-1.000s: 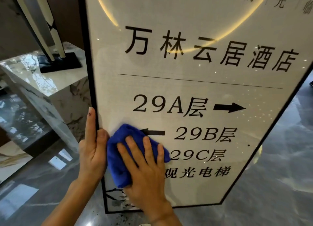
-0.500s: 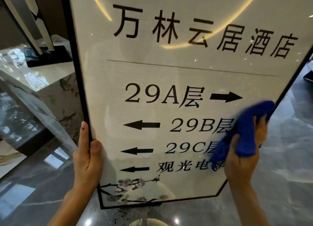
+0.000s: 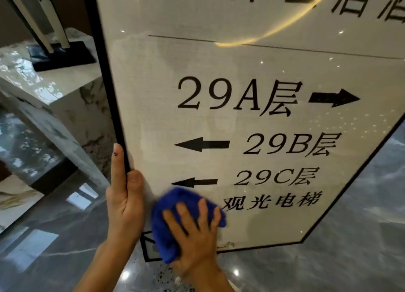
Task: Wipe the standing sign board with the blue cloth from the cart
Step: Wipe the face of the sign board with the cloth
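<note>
The standing sign board [image 3: 252, 59] fills most of the view: a pale panel in a thin black frame with black lettering and arrows. My left hand [image 3: 123, 195] grips its left frame edge low down, thumb on the front, index finger pointing up along the frame. My right hand [image 3: 195, 232] presses the blue cloth [image 3: 168, 217] flat against the lower left corner of the panel, fingers spread over it. The cloth covers the bottom arrow and the corner artwork.
A white marble counter [image 3: 65, 88] stands close on the left, carrying a dark-based ornament [image 3: 61, 55]. Glossy grey marble floor [image 3: 350, 237] lies below and to the right of the sign. The cart is out of view.
My right hand swept the cloth from the sign's right edge back across to the lower left corner, lower than a second ago. The left hand kept its grip on the frame.
</note>
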`<state>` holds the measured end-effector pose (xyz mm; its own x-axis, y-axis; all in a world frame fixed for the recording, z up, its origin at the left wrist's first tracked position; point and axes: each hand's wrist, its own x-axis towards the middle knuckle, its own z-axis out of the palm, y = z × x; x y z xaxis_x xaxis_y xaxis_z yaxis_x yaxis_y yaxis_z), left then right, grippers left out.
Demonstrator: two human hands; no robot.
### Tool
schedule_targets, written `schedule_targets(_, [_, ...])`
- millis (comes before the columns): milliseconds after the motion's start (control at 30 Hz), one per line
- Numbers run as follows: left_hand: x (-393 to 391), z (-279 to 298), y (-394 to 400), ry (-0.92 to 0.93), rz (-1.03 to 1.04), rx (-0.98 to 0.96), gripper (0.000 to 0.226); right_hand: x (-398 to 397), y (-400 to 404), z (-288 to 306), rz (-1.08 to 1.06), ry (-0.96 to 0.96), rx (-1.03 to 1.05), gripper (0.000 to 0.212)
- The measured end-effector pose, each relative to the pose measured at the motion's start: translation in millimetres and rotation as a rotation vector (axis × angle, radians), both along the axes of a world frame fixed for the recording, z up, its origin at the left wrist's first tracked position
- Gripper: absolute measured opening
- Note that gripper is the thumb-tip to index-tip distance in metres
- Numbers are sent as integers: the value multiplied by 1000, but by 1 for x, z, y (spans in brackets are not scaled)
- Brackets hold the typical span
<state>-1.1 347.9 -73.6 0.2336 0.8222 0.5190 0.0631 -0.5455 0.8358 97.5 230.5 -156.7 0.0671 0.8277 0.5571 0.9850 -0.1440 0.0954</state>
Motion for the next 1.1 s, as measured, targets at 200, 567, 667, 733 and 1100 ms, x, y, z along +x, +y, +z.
schedule_targets(200, [2, -3, 2, -1, 3, 10, 60, 18, -19, -6, 143, -6, 33, 83])
schedule_targets(567, [-2, -13, -12, -15, 60, 55, 46, 196, -82, 71, -165, 742, 554, 63])
schedule_targets(667, [0, -25, -21, 8, 27, 42, 52, 226, -92, 65, -243, 791, 545, 67])
schedule_targets(733, [-2, -35, -23, 22, 18, 34, 54, 228, -90, 56, -366, 888, 562, 80])
schedule_targets(1100, [-2, -57, -15, -9, 4, 229, 45, 81, -20, 7, -235, 602, 351, 64])
